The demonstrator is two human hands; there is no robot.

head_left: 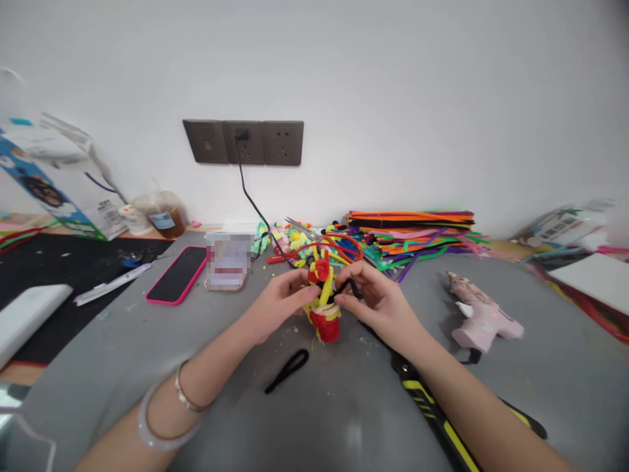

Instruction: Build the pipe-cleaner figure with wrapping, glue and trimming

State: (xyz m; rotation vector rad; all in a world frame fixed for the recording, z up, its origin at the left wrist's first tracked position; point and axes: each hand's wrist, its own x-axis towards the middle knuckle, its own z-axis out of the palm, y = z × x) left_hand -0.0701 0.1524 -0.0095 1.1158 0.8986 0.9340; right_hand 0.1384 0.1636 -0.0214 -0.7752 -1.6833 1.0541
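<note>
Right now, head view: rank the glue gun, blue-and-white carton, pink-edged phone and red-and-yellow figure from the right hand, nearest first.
From the right hand:
1. Red-and-yellow figure: close by, on its left.
2. Glue gun: to its right.
3. Pink-edged phone: well to its left.
4. Blue-and-white carton: far left, toward the back.

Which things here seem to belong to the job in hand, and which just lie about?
Probably the job:
red-and-yellow fuzzy figure, in the left hand
black fuzzy strip, in the right hand
stacked multicoloured fuzzy stems
pale pink glue gun

Probably just lying about:
black pink-edged phone
clear plastic cup of brown liquid
</note>
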